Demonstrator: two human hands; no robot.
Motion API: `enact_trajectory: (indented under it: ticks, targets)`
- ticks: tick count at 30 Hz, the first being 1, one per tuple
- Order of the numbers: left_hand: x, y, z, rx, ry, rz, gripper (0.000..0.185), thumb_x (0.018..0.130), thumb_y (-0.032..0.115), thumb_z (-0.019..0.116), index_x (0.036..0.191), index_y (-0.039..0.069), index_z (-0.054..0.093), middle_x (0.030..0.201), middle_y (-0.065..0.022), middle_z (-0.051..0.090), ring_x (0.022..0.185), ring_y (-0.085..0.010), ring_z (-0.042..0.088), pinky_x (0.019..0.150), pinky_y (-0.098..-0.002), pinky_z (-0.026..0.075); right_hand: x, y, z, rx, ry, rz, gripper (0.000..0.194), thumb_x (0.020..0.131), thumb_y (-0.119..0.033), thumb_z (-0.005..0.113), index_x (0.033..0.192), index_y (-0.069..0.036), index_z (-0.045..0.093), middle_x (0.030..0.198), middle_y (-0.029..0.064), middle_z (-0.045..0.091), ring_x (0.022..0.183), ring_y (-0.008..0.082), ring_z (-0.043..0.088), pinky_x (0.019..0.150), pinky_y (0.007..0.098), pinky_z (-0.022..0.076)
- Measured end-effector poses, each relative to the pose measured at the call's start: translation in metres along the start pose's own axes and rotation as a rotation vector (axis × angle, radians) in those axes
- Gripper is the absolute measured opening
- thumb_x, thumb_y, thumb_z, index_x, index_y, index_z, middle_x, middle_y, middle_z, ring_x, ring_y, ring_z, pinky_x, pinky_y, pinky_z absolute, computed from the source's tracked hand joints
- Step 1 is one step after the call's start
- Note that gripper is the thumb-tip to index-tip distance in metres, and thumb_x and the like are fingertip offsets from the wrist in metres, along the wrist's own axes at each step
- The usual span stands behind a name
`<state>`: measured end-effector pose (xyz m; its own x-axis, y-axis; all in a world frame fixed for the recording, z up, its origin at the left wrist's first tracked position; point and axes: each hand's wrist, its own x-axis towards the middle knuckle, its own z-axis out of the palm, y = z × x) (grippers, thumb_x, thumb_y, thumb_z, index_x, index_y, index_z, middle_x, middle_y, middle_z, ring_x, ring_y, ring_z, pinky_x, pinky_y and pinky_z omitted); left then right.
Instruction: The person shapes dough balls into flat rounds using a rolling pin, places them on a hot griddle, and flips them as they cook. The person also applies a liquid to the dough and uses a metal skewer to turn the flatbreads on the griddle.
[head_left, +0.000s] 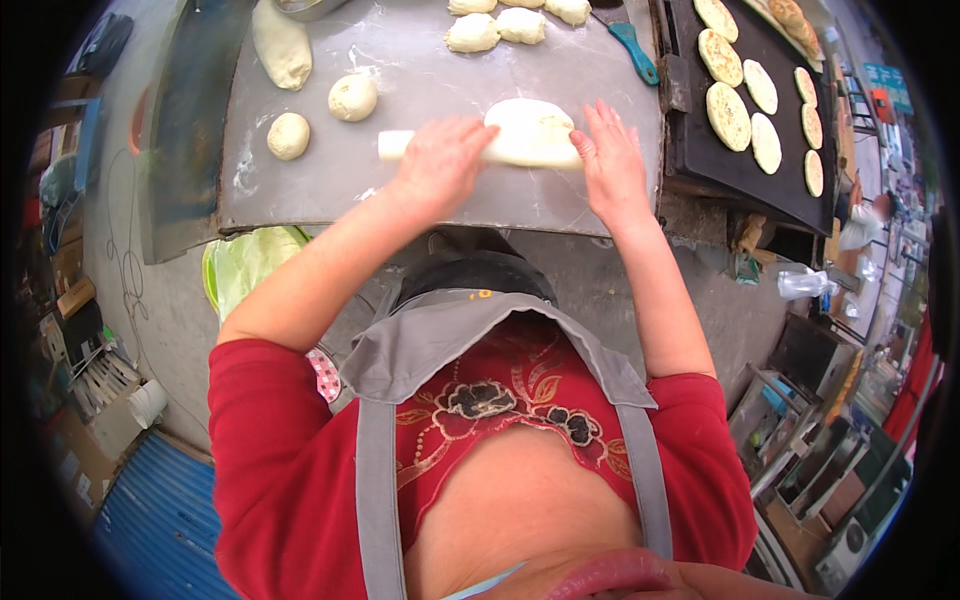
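Note:
A pale rolling pin (395, 145) lies crosswise on the grey work table (315, 196). My left hand (448, 154) rests over its left part, slightly blurred. Beside that hand, a flattened piece of white dough (527, 127) lies at the pin, whose right part is hard to tell from it. At the dough's right edge is my right hand (611, 154), fingers spread, palm down; whether it presses the pin's end is hidden. To the left are two dough balls, one (352, 97) above the other (289, 136), and a long dough piece (282, 46).
Several dough pieces (472, 32) sit at the table's far side, near a teal-handled tool (634, 51). On the right, a dark griddle (694, 161) holds several flatbreads (727, 116). A metal bowl (309, 6) is at the top edge. Below the table's left front is a green-rimmed container (210, 277).

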<state>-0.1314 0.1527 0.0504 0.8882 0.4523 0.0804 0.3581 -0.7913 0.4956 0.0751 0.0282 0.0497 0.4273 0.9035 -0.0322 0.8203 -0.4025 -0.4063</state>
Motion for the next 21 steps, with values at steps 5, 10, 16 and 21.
enact_trajectory:
  ticks: [5, 10, 16, 21]
  targets:
    - [0.092, -0.066, 0.019, 0.394, 0.130, -0.084, 0.067, 0.097, 0.041, 0.038, 0.144, -0.004, 0.022, 0.153, -0.0200, 0.016, 0.143, -0.0299, 0.015, 0.115, -0.0442, 0.015, 0.087, 0.028, 0.039, -0.408, 0.239, -0.180, 0.056, 0.095, -0.040, 0.044, 0.139, -0.006, 0.041, 0.149, 0.0153, 0.032, 0.140, 0.0310, 0.023, 0.113, 0.0547, 0.0118]
    - [0.080, -0.056, 0.026, 0.391, 0.119, -0.093, 0.066, 0.097, 0.038, 0.039, 0.145, -0.005, 0.021, 0.153, -0.0202, 0.018, 0.143, -0.0324, 0.014, 0.115, -0.0460, 0.014, 0.081, 0.027, 0.039, -0.246, 0.211, -0.229, 0.061, 0.093, -0.040, 0.047, 0.142, -0.006, 0.035, 0.150, 0.0131, 0.030, 0.140, 0.0309, 0.023, 0.113, 0.0550, 0.0124]
    - [-0.029, 0.013, 0.035, 0.107, 0.149, -0.017, 0.061, 0.081, 0.008, 0.058, 0.138, 0.000, 0.038, 0.136, -0.0193, 0.043, 0.125, -0.0356, 0.040, 0.107, -0.0482, 0.028, -0.046, 0.007, 0.033, -0.102, 0.178, -0.185, 0.056, 0.084, -0.022, 0.061, 0.136, -0.011, 0.042, 0.142, 0.0096, 0.041, 0.137, 0.0302, 0.030, 0.114, 0.0513, 0.0158]
    - [-0.013, 0.002, 0.020, 0.002, 0.084, 0.165, 0.043, 0.072, -0.001, 0.056, 0.115, 0.004, 0.060, 0.106, -0.0136, 0.061, 0.094, -0.0325, 0.055, 0.084, -0.0441, 0.044, -0.075, 0.012, 0.030, 0.257, 0.192, -0.042, 0.042, 0.080, -0.012, 0.064, 0.120, -0.006, 0.056, 0.118, 0.0142, 0.057, 0.114, 0.0362, 0.049, 0.103, 0.0483, 0.0349]
